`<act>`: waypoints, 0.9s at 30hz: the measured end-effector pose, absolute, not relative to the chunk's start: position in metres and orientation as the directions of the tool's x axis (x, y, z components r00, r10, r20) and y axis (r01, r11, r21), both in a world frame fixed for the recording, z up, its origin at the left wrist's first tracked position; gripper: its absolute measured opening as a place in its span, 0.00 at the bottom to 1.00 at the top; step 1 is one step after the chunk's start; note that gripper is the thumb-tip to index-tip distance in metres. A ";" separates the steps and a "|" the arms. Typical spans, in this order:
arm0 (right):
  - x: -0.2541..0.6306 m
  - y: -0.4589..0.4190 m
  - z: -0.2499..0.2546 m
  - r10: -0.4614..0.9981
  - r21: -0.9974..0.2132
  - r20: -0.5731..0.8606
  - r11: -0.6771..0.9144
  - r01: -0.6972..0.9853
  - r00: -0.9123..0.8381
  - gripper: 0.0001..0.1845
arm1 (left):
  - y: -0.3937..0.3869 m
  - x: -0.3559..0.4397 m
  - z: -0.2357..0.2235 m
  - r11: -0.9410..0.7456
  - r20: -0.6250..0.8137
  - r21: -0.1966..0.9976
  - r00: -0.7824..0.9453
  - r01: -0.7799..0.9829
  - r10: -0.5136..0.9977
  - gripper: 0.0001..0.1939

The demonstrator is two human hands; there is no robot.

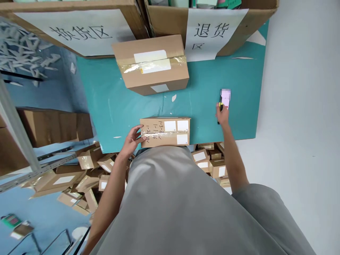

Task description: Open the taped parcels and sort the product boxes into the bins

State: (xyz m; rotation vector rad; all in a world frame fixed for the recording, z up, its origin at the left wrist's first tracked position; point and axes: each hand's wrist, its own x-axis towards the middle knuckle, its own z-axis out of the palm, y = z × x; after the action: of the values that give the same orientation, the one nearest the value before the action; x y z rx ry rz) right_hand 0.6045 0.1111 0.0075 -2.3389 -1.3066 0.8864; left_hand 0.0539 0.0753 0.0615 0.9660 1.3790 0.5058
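A small cardboard box [166, 139] with handwritten numbers and white labels lies at the table's near edge, against my shirt. My left hand [131, 140] holds its left end, thumb and fingers spread on the edge. At the right, my right hand [223, 114] grips a black and yellow utility knife [221, 103]. The knife lies beside a phone [225, 96] with a lit screen, and my fingers partly cover both. Farther back stands a larger taped cardboard box [156, 79] with white labels on top and front.
Two big open cartons with Chinese signs [74, 33] [209, 30] line the table's [106, 106] far side. Many cardboard boxes [87, 159] are piled below on the left, near a metal rack [16, 117]. A white wall [300, 106] borders the right.
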 end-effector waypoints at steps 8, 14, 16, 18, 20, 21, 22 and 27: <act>0.452 0.012 0.009 0.655 -0.644 -0.657 -0.745 0.172 0.373 0.30 | 0.075 0.041 0.042 0.503 -0.536 0.842 0.214 0.193 0.816 0.39; 0.390 0.013 0.028 0.621 -0.656 -0.665 -0.751 0.072 0.416 0.26 | 0.075 0.002 0.030 0.434 -0.466 0.873 0.116 0.222 0.877 0.40; 0.376 0.016 0.041 0.656 -0.692 -0.621 -0.716 0.094 0.428 0.26 | 0.075 -0.014 0.025 0.377 -0.409 0.881 0.059 0.284 0.911 0.38; 0.366 0.019 0.057 0.714 -0.729 -0.552 -0.664 0.165 0.431 0.28 | 0.074 -0.024 0.017 0.333 -0.363 0.885 0.033 0.325 0.931 0.37; 0.361 0.022 0.077 0.769 -0.734 -0.458 -0.610 0.299 0.446 0.31 | 0.074 -0.023 0.006 0.311 -0.346 0.887 0.047 0.341 0.937 0.40; 0.360 0.024 0.088 0.796 -0.722 -0.400 -0.579 0.379 0.455 0.32 | 0.075 -0.019 -0.001 0.310 -0.352 0.886 0.063 0.344 0.934 0.42; 0.360 0.027 0.099 0.823 -0.701 -0.336 -0.544 0.462 0.459 0.33 | 0.076 -0.012 -0.008 0.318 -0.367 0.883 0.085 0.345 0.926 0.44; 0.349 0.050 0.138 0.916 -0.503 -0.115 -0.388 0.772 0.385 0.33 | 0.085 0.029 -0.039 0.423 -0.505 0.844 0.224 0.329 0.834 0.58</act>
State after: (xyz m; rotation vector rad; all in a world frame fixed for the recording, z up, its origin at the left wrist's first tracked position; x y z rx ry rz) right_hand 0.3486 0.0503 0.1383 -2.2819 -1.4644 0.5385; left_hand 0.0293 0.0855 -0.0391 1.1452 1.3579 0.4821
